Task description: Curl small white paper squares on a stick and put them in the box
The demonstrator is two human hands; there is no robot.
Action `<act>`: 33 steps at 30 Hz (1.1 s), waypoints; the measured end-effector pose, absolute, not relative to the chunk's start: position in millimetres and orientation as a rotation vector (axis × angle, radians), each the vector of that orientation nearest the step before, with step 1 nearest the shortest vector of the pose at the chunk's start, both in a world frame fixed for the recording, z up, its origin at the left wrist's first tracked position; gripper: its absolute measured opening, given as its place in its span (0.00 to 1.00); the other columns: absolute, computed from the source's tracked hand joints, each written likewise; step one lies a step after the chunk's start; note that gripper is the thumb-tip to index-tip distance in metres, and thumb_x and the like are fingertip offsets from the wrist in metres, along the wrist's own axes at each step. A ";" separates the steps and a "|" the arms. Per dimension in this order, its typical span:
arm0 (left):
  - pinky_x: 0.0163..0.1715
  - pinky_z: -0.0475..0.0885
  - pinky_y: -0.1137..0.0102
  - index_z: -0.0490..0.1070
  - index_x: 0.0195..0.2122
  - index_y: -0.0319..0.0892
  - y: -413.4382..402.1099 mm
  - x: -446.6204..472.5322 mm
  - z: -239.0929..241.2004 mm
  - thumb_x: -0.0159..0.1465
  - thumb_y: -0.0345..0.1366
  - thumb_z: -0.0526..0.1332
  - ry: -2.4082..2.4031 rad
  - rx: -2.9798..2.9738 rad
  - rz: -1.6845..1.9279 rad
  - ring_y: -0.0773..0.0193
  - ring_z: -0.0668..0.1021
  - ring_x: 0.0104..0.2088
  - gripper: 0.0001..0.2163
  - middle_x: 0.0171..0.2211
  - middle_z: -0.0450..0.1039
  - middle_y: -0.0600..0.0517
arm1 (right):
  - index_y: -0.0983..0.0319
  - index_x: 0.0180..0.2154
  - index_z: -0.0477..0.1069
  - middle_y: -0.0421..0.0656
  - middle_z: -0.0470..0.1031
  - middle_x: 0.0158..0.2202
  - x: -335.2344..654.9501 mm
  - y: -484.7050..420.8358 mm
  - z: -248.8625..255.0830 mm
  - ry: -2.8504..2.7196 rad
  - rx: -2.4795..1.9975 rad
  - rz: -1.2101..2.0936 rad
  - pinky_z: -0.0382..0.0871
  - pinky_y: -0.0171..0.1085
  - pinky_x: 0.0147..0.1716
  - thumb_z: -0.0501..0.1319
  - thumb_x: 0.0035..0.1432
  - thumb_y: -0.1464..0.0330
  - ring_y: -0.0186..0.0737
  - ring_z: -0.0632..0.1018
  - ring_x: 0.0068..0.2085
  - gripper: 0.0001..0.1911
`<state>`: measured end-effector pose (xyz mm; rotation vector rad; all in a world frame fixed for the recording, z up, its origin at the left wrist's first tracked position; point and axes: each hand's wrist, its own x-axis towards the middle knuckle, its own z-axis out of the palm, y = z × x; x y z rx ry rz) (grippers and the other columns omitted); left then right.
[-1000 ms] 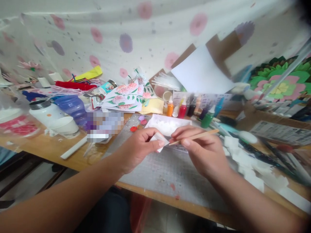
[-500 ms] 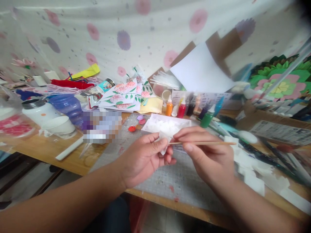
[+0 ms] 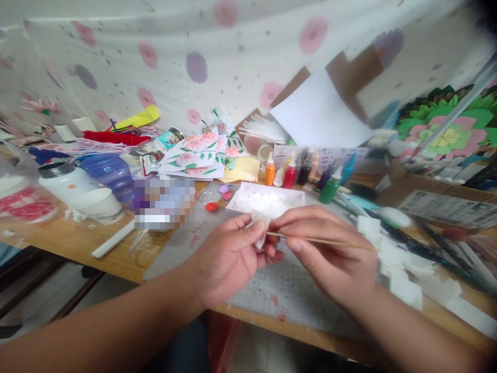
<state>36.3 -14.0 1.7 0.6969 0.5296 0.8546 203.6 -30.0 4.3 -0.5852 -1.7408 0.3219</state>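
My left hand (image 3: 236, 246) pinches a small piece of white paper (image 3: 260, 231) between thumb and fingers, above the grey cutting mat (image 3: 182, 254). My right hand (image 3: 322, 241) is closed on a thin wooden stick (image 3: 322, 240). The stick's left end meets the white piece or lies right beside it; the fingers partly hide the contact. Just behind both hands stands a white box (image 3: 233, 207) filled with fluffy white bits (image 3: 267, 197). White paper pieces (image 3: 404, 287) lie scattered right of my right hand.
Several paint bottles, among them an orange one (image 3: 269, 172) and a green one (image 3: 331, 187), stand behind the box. A white cup (image 3: 97, 204) and a wide-mouthed jar (image 3: 64, 181) are at left. Brushes and a cardboard box (image 3: 446, 199) occupy the right side.
The stick has tilted, its left end now a little lower against the white piece and its right end lower too. My left hand keeps its pinch.
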 end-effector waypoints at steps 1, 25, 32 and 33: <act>0.39 0.71 0.69 0.72 0.32 0.37 -13.8 36.3 1.6 0.62 0.33 0.63 0.534 0.698 0.855 0.68 0.71 0.32 0.05 0.30 0.68 0.51 | 0.61 0.39 0.78 0.47 0.81 0.36 203.7 -30.0 4.2 -1.741 -0.582 0.319 0.78 0.39 0.37 0.62 0.55 0.80 0.41 0.82 0.38 0.12; 0.38 0.72 0.69 0.72 0.30 0.37 -13.2 36.3 2.7 0.61 0.33 0.65 0.528 0.674 0.868 0.68 0.72 0.31 0.05 0.30 0.69 0.52 | 0.58 0.39 0.78 0.46 0.81 0.37 203.9 -30.4 4.0 -1.792 -0.626 0.260 0.79 0.39 0.36 0.62 0.55 0.77 0.41 0.82 0.37 0.12; 0.39 0.71 0.68 0.73 0.30 0.36 -12.1 36.2 1.0 0.61 0.31 0.65 0.505 0.679 0.879 0.69 0.72 0.32 0.05 0.30 0.70 0.52 | 0.59 0.39 0.77 0.46 0.80 0.37 203.5 -30.9 3.0 -1.794 -0.616 0.208 0.79 0.37 0.35 0.63 0.55 0.78 0.40 0.82 0.36 0.12; 0.39 0.70 0.69 0.74 0.30 0.36 -11.6 36.0 0.8 0.61 0.31 0.65 0.500 0.686 0.880 0.69 0.72 0.32 0.05 0.30 0.70 0.52 | 0.59 0.40 0.77 0.46 0.80 0.37 203.7 -31.1 3.1 -1.798 -0.619 0.192 0.79 0.37 0.35 0.63 0.55 0.78 0.40 0.81 0.36 0.12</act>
